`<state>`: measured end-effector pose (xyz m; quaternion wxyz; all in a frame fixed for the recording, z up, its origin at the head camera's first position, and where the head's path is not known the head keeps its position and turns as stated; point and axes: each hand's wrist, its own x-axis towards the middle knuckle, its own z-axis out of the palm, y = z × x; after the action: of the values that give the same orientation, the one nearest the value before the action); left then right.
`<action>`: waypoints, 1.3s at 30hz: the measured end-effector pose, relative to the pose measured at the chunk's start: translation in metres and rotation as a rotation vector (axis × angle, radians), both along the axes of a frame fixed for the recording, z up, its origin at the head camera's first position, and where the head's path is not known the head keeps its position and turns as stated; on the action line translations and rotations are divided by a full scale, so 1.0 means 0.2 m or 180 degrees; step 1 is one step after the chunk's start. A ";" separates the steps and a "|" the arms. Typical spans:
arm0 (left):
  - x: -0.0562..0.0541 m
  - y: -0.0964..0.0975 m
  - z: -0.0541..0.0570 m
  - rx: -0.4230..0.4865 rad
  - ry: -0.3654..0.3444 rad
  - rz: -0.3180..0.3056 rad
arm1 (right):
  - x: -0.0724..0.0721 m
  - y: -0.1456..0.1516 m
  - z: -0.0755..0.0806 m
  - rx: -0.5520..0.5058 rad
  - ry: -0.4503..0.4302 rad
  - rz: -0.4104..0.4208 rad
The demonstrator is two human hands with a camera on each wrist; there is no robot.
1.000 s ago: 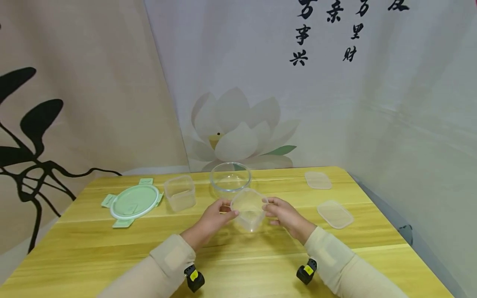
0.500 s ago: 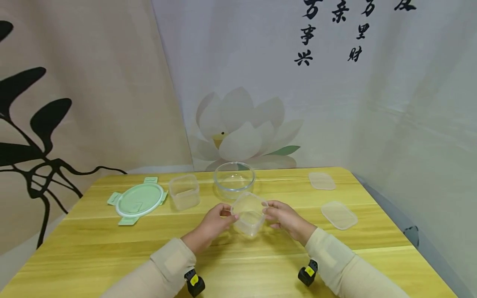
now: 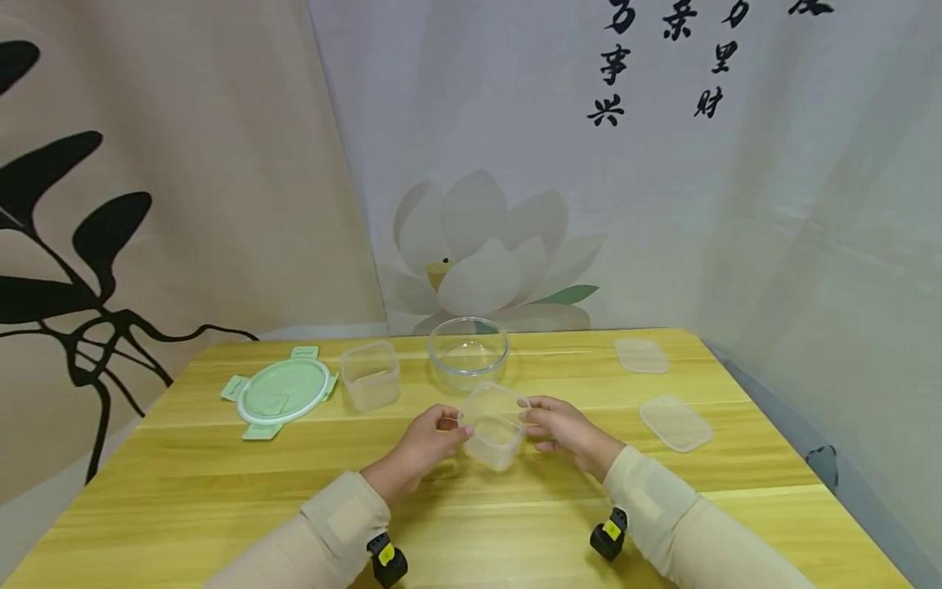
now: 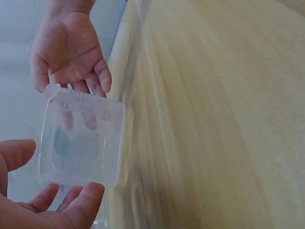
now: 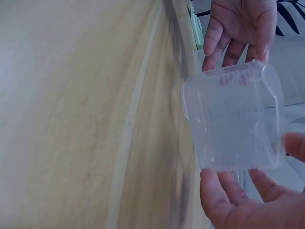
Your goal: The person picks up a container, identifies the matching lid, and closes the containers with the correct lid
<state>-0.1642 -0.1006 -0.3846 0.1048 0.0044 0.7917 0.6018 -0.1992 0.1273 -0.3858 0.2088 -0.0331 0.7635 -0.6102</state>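
A clear square plastic container (image 3: 495, 442) is held between my two hands, its open top tipped toward me in the head view. My left hand (image 3: 423, 446) grips its left side, thumb near the rim and fingertips on the wall. On the opposite side my right hand (image 3: 562, 429) holds it with thumb and fingers. The left wrist view shows the container (image 4: 83, 138) spanning the gap between both hands. From the right wrist, fingertips press the near wall of the container (image 5: 233, 124), and the tabletop lies beside it.
Behind the held container stands a round glass bowl (image 3: 468, 360). A second clear square container (image 3: 371, 384) is to its left, beside a green round lid (image 3: 285, 391) with clip flaps. Two translucent square lids, a nearer lid (image 3: 675, 424) and a farther lid (image 3: 642, 357), lie at right on the wooden table (image 3: 500, 532).
The held container has tilted further toward me and come slightly lower, with both hands keeping their hold. The head view has shifted a little to the left, so the scene sits farther right.
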 end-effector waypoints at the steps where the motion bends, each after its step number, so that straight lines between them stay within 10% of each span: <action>1: 0.00 0.00 -0.01 0.0003 -0.0002 0.0010 | 0.00 0.00 0.00 -0.0006 -0.0009 0.0001; 22: -0.02 0.00 -0.08 -0.0115 -0.0048 0.0038 | -0.03 -0.01 -0.06 0.0003 -0.0116 0.0007; 39: -0.11 -0.05 0.00 -0.0008 -0.0122 0.0008 | 0.03 -0.03 0.00 0.0067 -0.0046 -0.0301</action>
<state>-0.1866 -0.1105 -0.3845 0.1192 -0.0083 0.7903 0.6009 -0.1923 0.1219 -0.3866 0.1856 0.0097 0.7691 -0.6115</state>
